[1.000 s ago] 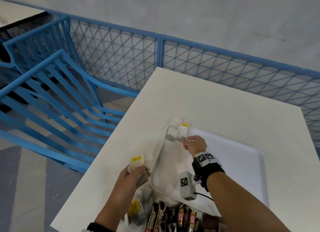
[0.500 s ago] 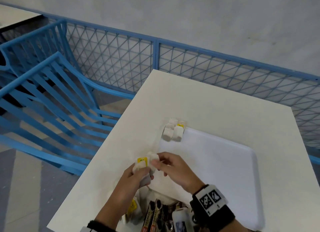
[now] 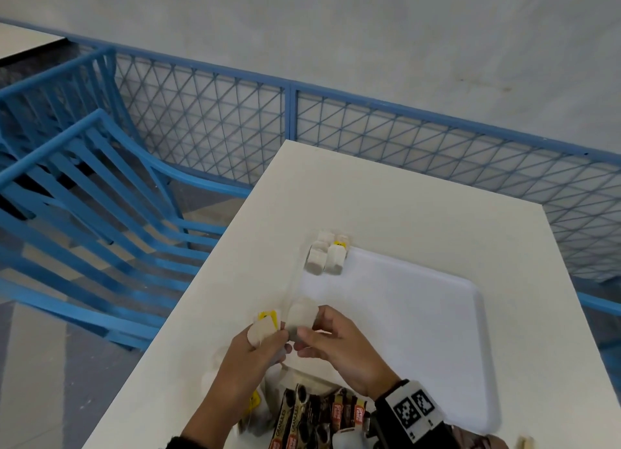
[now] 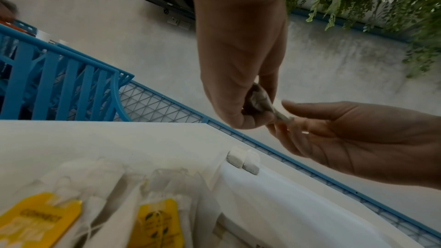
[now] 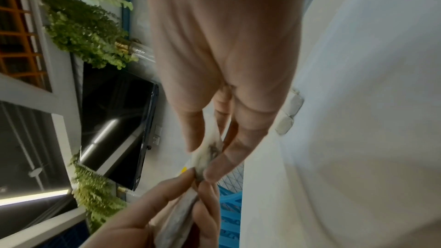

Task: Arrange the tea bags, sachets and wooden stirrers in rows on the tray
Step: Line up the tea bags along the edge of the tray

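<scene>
White plastic is the tray (image 3: 420, 331), lying on the white table (image 3: 386, 196). In the head view two tea bags (image 3: 326, 257) sit side by side at the tray's far left corner, the start of a row. Above the tray's left edge, the left hand (image 3: 248, 358) holds a few tea bags with a yellow tag (image 3: 267, 316) sticking up, and the right hand (image 3: 339, 344) pinches one tea bag (image 3: 300, 316) to take it from that bunch. At the near edge of the table lie dark coffee sachets (image 3: 316, 418) and more loose tea bags (image 3: 258, 411). A bit of pale wood shows at the bottom right, perhaps a stirrer, but I cannot tell.

From the left wrist, the left fingers are closed around the bunch (image 4: 259, 101), and the right fingertips (image 4: 290, 118) clamp its lower end.

From the right wrist, the right thumb and a finger press the bag (image 5: 210, 150) between them, touching the left fingers (image 5: 190, 174).

I think the risk is tangled strings: pulling one bag may drag a second one out, or it may drop on the table. A careless placing could also push the two bags out of line.
</scene>
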A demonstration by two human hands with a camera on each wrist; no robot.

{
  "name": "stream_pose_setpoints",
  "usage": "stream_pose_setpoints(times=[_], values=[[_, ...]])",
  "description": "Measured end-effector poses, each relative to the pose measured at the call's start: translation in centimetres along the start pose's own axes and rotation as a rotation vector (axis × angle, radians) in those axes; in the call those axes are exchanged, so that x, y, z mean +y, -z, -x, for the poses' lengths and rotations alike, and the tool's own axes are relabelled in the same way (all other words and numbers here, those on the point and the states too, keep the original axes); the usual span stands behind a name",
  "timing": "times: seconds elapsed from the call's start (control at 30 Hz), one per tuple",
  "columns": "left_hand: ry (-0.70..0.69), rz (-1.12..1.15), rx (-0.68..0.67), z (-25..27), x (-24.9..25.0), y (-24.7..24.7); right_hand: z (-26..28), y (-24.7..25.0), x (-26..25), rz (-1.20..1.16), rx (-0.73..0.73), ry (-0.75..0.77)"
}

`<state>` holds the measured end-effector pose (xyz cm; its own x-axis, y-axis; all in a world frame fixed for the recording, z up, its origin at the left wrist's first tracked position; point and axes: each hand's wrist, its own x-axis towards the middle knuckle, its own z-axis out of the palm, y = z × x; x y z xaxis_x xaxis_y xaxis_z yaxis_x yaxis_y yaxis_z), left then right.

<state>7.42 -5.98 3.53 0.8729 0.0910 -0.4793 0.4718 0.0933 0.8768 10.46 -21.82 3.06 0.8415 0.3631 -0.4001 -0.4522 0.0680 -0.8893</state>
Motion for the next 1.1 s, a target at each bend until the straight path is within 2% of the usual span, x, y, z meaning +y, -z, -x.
stream_pose_setpoints(times=[0.2, 0.37, 0.47, 0.57, 0.77, 1.03, 1.1], values=[[0.08, 0.138, 0.033, -0.3, -0.2, 0.7, -1.5, 0.9, 1.1, -0.071, 0.153, -0.007], [0.116, 0.18, -0.001, -0.5, -0.2, 1.8, -5.4, 2.3, 1.6, -0.203, 0.343, -0.038], [0.108, 0.16, -0.009, -0.5, -0.5, 2.3, -8.2, 2.9, 1.5, -0.19, 0.436, -0.031], [0.082, 0.125, 0.004, -0.5, -0.9, 2.4, -10.2, 3.2, 1.4, -0.081, 0.508, -0.038], [0.08, 0.115, 0.062, -0.8, -1.4, 2.8, -12.0, 3.9, 1.4, 0.356, 0.619, -0.067], [0.041, 0.178, 0.065, -1.0, -0.9, 2.1, -12.8, 4.2, 1.7, 0.508, 0.621, -0.042], [0.034, 0.191, 0.068, -1.1, -0.9, 2.0, -11.9, 3.5, 1.5, 0.548, 0.591, 0.017]])
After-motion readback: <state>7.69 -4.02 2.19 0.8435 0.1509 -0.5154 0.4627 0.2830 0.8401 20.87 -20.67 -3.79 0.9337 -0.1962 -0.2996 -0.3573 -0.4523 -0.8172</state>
